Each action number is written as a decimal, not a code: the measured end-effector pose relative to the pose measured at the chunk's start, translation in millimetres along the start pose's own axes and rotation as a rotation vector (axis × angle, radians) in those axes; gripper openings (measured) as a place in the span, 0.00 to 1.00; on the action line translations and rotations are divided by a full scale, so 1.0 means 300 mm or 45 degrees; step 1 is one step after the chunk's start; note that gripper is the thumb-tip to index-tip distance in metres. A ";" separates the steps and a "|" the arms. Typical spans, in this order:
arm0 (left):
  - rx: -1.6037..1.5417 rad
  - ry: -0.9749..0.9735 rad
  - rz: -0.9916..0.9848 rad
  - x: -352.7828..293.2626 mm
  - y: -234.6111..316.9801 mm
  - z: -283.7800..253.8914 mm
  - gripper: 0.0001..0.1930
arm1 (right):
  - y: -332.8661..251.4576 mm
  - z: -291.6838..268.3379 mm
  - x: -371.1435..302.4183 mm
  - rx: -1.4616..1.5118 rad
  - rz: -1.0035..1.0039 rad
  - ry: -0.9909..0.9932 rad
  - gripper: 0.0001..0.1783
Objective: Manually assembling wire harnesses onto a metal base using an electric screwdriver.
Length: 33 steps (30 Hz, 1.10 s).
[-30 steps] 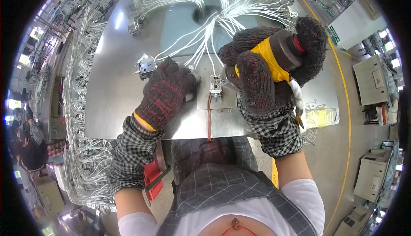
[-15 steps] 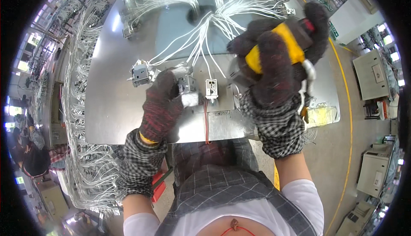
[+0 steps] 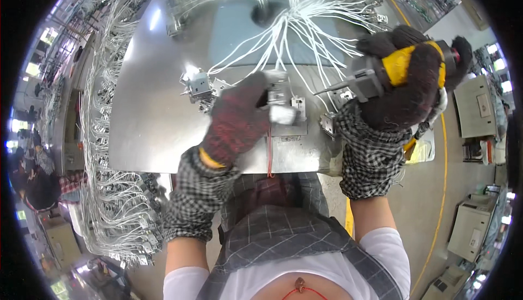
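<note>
My left hand point(image 3: 235, 116), in a dark red-black knit glove, is closed on a small silver metal connector box point(image 3: 279, 89), blurred by motion. My right hand point(image 3: 396, 106), gloved alike, grips a yellow and dark grey power screwdriver point(image 3: 368, 81) held above the table. Its thin bit points left, toward the box but apart from it. White wires point(image 3: 284, 25) fan out from a bundle to several small metal boxes. One grey box point(image 3: 199, 84) lies left of my left hand. A light box with dark openings point(image 3: 298, 105) lies just right of it.
The shiny metal table point(image 3: 147, 120) has a red cord point(image 3: 269, 153) hanging over its near edge. More metal boxes lie along its far side. A long rack of hanging white wires point(image 3: 103, 207) stands at the left. Beige cabinets point(image 3: 473, 228) stand beyond a yellow floor line at the right.
My left hand has moved right with the connector box. My right hand has swung right, and the screwdriver has turned so its bit shows. The whole view has shifted slightly.
</note>
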State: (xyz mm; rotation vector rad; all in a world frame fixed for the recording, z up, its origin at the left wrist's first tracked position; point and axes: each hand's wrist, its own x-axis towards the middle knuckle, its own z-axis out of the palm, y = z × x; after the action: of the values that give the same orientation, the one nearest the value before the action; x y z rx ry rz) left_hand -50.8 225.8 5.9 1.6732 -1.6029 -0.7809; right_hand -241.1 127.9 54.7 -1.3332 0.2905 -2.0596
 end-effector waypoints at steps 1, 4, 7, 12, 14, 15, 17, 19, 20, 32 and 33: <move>0.032 0.026 0.012 -0.010 -0.019 -0.029 0.20 | 0.001 0.003 -0.004 0.043 0.013 -0.018 0.32; 0.097 -0.043 0.083 -0.024 -0.051 -0.045 0.23 | -0.001 0.018 -0.040 0.349 0.228 -0.160 0.36; 0.159 0.022 0.294 -0.017 -0.065 -0.041 0.27 | -0.011 0.044 -0.068 0.170 0.244 -0.211 0.39; 0.287 -0.005 0.314 0.005 -0.068 -0.024 0.36 | -0.087 0.109 -0.106 0.157 0.392 -0.127 0.43; 0.262 -0.008 0.290 0.007 -0.067 -0.022 0.36 | -0.113 0.124 -0.126 0.139 0.422 -0.133 0.44; 0.234 -0.009 0.303 0.005 -0.065 -0.022 0.36 | -0.115 0.126 -0.132 0.102 0.410 -0.160 0.45; 0.106 0.074 0.326 -0.001 -0.058 -0.019 0.37 | -0.107 0.109 -0.130 0.164 0.423 -0.159 0.45; 0.131 0.052 0.285 -0.008 -0.047 -0.016 0.37 | -0.081 0.071 -0.104 0.016 0.298 -0.268 0.45; 0.222 -0.007 0.219 -0.011 -0.042 -0.015 0.37 | -0.071 0.055 -0.095 -0.223 0.127 -0.376 0.45; 0.358 0.439 0.539 -0.041 -0.047 -0.008 0.35 | 0.033 -0.150 -0.209 0.654 0.993 -0.139 0.36; 0.522 0.669 0.746 -0.052 -0.053 -0.021 0.36 | 0.048 -0.176 -0.216 0.799 1.087 -0.138 0.36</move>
State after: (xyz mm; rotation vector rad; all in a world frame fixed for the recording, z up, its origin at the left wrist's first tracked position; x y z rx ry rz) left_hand -37.2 241.9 -3.9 1.3775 -1.7822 0.2790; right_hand -264.3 149.4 -23.9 -0.7310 0.1100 -1.1985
